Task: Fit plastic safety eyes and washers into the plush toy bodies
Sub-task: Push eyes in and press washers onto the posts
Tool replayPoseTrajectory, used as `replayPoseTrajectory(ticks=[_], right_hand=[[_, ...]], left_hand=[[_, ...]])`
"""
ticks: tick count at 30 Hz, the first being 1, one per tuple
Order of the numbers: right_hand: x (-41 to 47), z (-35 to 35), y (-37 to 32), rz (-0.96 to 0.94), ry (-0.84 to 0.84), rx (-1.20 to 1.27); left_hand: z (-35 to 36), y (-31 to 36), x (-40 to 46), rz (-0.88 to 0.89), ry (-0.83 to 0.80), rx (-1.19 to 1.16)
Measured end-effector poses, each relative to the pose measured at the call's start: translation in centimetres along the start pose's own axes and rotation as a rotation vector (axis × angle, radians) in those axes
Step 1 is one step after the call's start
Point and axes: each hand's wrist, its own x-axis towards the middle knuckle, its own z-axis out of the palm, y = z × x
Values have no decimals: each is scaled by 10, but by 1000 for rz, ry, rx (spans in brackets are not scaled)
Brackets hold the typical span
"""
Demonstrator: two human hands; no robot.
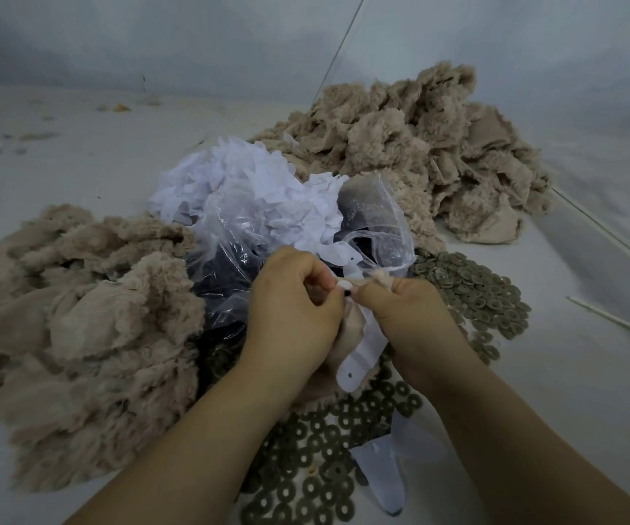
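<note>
Both hands met at the centre of the view over the work. Left hand, fingers curled tight, pinched a small black safety eye between thumb and forefinger, right at the seam where the hands touched. Right hand, fingers curled too, clamped on a beige plush toy body, its fuzzy edge poking up just above the thumb at 12 o'clock. Eye sat against the fabric, directly between the two thumbs; could not tell whether the post was through. White paper template with punched holes hung down from the plush piece toward 6 o'clock, between the wrists.

Around the hands: olive-grey washers heaped at 3 o'clock, more of them spilling down to 6 o'clock under the forearms. Clear plastic bag lay open at 11 o'clock, dark contents inside, too blurred to tell apart. White paper scraps piled at 12 o'clock, just behind the bag. Big beige plush pile sprawled at 9 o'clock, second plush heap stacked at 1 o'clock, well apart from the first. Thin white stick lay out at 3 o'clock on the pale work surface.
</note>
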Motion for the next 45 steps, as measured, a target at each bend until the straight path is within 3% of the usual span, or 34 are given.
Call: replayPoseTrajectory(ticks=[3, 7, 13, 18, 22, 24, 26, 28, 32, 45], right_hand=[[4, -8, -2, 102, 27, 32], [7, -14, -7, 234, -33, 155], [5, -16, -12, 302, -77, 157], [5, -24, -17, 281, -82, -19], [11, -39, -26, 197, 80, -80], [14, -50, -27, 86, 186, -268], [15, -58, -23, 8, 191, -690], [15, -58, -20, 15, 88, -962], [14, -50, -18, 1, -154, -1222], [6, -41, -14, -265, -326, -1315]], left_hand=[[-1, 0, -4, 271, 9, 57], [3, -3, -8, 408, -123, 151], [3, -8, -6, 494, -80, 161], [4, -11, -4, 455, -59, 39], [1, -14, -1, 447, -58, 47], [0, -15, 1, 477, -63, 71], [1, -15, 0, 512, -76, 78], [1, -15, 0, 531, -85, 79], [0, -17, 1, 552, -86, 83], [-3, -16, 2, 555, -120, 123]])
